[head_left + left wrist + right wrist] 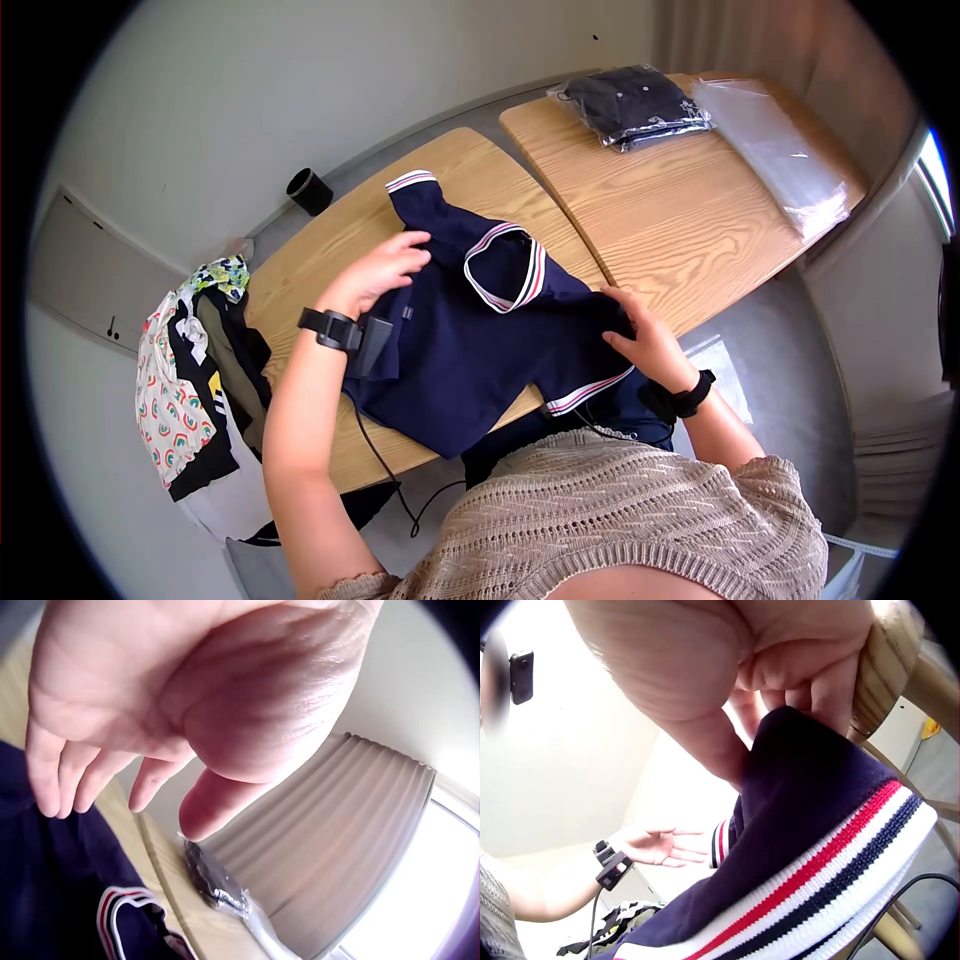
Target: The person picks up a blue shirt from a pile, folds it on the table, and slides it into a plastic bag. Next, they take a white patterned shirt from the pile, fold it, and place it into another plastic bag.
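A navy shirt [450, 340] with a striped collar [478, 262] and striped sleeve cuffs lies on the wooden table, its collar facing up. My left hand [385, 272] is over the shirt's left part, fingers relaxed and apart; in the left wrist view the palm [187, 690] holds nothing. At the other shoulder, my right hand [648, 342] pinches the navy cloth. The right wrist view shows that hand [727, 667] with thumb and fingers around a fold of the sleeve [802, 772], above its white, red and navy cuff [810, 889].
Several clothes [175, 400] hang at the table's left edge. On the second table [620, 210] are a bagged dark garment [640, 105] and clear plastic bags [770, 150]. A black bin [309, 191] stands by the wall. A cable [385, 465] hangs by the front edge.
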`<act>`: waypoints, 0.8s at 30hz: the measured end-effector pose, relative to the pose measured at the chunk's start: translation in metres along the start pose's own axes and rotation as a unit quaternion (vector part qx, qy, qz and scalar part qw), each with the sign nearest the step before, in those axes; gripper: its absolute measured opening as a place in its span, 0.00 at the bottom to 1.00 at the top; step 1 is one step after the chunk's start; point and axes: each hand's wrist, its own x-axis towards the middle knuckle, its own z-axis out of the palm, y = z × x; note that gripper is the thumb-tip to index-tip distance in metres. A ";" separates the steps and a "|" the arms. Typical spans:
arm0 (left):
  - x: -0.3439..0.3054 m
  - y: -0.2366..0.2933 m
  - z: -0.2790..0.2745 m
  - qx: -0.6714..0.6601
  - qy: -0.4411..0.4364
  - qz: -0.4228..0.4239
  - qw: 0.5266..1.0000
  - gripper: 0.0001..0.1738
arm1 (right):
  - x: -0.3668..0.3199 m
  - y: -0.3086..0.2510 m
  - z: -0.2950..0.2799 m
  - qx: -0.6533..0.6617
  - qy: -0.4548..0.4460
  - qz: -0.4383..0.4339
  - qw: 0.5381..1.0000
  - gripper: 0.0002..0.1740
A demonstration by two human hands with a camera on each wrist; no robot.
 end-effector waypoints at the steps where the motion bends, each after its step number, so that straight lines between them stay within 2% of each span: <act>1: 0.001 -0.009 0.009 -0.012 -0.026 -0.014 0.999 0.31 | 0.000 0.000 0.000 0.003 -0.006 -0.002 1.000 0.34; 3: 0.008 -0.025 0.024 -0.032 -0.060 -0.029 0.997 0.32 | 0.001 0.003 0.001 0.004 -0.026 -0.060 0.998 0.30; 6: 0.020 -0.029 0.042 -0.121 -0.063 -0.009 0.991 0.31 | 0.001 0.005 0.003 -0.007 -0.004 -0.082 0.997 0.24; 9: 0.044 -0.010 0.058 -0.111 -0.056 -0.023 0.992 0.29 | 0.000 0.008 0.001 -0.024 -0.022 -0.079 0.996 0.21; 10: 0.053 0.002 0.066 -0.109 -0.031 0.014 0.994 0.25 | -0.001 0.006 0.002 -0.016 -0.009 -0.066 0.998 0.19; 11: 0.059 0.015 0.074 -0.147 -0.046 0.091 0.984 0.26 | -0.001 0.010 0.004 -0.022 0.002 -0.075 0.997 0.19; 14: 0.041 0.068 0.096 -0.252 -0.076 0.269 0.927 0.28 | -0.001 0.007 0.005 -0.020 0.021 -0.063 0.998 0.19; 16: 0.028 0.084 0.092 -0.165 -0.081 0.332 0.925 0.26 | -0.002 0.008 0.005 -0.021 0.031 -0.025 0.999 0.19; 18: 0.020 0.073 0.077 -0.044 -0.043 0.388 0.920 0.21 | -0.002 0.010 0.005 -0.018 0.028 -0.027 0.999 0.19; 19: 0.010 0.065 0.064 0.039 -0.002 0.345 0.938 0.19 | -0.001 0.012 0.006 -0.014 0.031 -0.033 0.999 0.19; 22: -0.029 0.024 0.032 0.286 0.065 0.246 0.924 0.21 | -0.002 0.010 0.006 -0.037 0.019 -0.037 0.998 0.19; 23: -0.044 0.011 0.025 0.303 0.053 0.199 0.930 0.21 | 0.000 0.010 0.008 -0.057 0.036 -0.077 0.995 0.21; 24: -0.059 -0.002 0.020 0.319 0.041 0.151 0.935 0.22 | 0.004 0.000 0.007 -0.053 0.030 -0.081 0.995 0.21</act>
